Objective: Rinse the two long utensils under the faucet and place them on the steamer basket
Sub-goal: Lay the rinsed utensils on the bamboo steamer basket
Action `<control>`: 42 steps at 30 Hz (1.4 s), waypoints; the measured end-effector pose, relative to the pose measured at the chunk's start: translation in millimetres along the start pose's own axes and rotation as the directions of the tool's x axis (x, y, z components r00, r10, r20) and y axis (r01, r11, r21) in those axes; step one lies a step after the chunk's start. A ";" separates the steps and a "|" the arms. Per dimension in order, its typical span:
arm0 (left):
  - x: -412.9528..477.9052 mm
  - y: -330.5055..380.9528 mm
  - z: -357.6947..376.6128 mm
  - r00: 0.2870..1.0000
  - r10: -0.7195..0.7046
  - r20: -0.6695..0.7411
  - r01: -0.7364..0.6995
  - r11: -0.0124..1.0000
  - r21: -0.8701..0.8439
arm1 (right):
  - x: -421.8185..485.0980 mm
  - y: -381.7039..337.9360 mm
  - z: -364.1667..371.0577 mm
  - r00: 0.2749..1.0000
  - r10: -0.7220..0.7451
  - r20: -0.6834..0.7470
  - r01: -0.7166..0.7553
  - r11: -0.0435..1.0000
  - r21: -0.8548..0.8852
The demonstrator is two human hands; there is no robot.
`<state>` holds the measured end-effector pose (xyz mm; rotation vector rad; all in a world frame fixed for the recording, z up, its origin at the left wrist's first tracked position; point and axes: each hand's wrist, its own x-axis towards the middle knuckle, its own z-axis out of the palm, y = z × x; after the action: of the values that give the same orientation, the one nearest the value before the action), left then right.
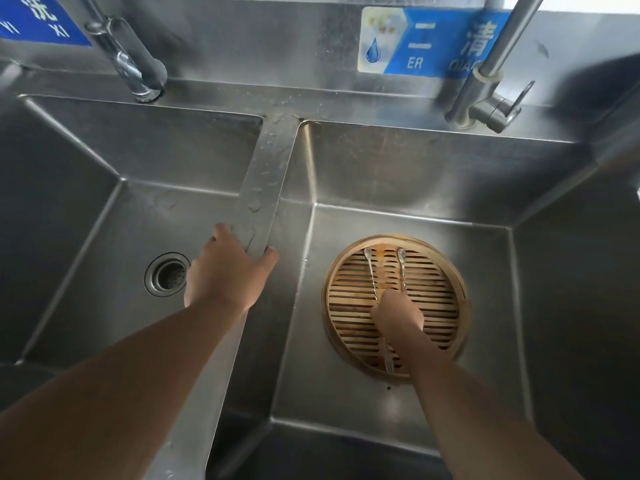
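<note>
The person leans over a steel sink with two tubs. The left hand (225, 271) rests on the wall (263, 188) between the tubs. Its fingers curl over the edge with the thumb on the far side. It holds no tool. I think it is there to prop the body up while the other arm goes down low.

The right hand (398, 315) is down in the right tub, over the basket (446, 271). The basket is round, made of bamboo slats, and sits flat on the tub floor. Two spoons lie on the slats side by side, bowls pointing away from the person: the left spoon (370, 268) and the right spoon (401, 268). Fork-like tips (389, 363) poke out below the wrist.

The hand covers the middle of both spoons. Its fingers are bent down on them, but I cannot tell if they pinch the spoons or just touch them.

No water runs from the tap (485, 84) above the right tub. The slats let water drip off, so it looks like a good drying spot. This may be the start or the end of the job.
</note>
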<state>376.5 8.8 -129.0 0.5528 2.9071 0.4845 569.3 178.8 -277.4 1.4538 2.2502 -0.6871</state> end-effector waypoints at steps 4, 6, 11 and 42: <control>0.0 0.3 -0.7 1.000 -0.015 0.002 0.015 1.000 0.000 | 6.1 2.5 6.5 1.000 0.008 0.020 -0.010 0.994 0.105; -0.3 1.0 -0.8 1.000 -0.020 0.002 0.020 1.000 -0.001 | 7.6 4.0 9.3 1.000 -0.009 0.022 0.006 0.990 0.140; -0.3 0.9 -1.9 1.000 -0.007 0.004 0.007 1.000 -0.004 | 9.3 5.8 9.8 0.997 -0.009 0.073 -0.009 0.970 0.242; 1.6 -0.2 -1.7 0.999 0.038 -0.023 -0.038 0.999 -0.004 | 9.0 3.5 22.2 0.990 -0.133 -0.038 0.136 0.986 0.093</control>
<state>374.7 8.8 -127.6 0.6068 2.9211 0.5045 570.0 173.6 -301.0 1.3738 2.3864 -0.8294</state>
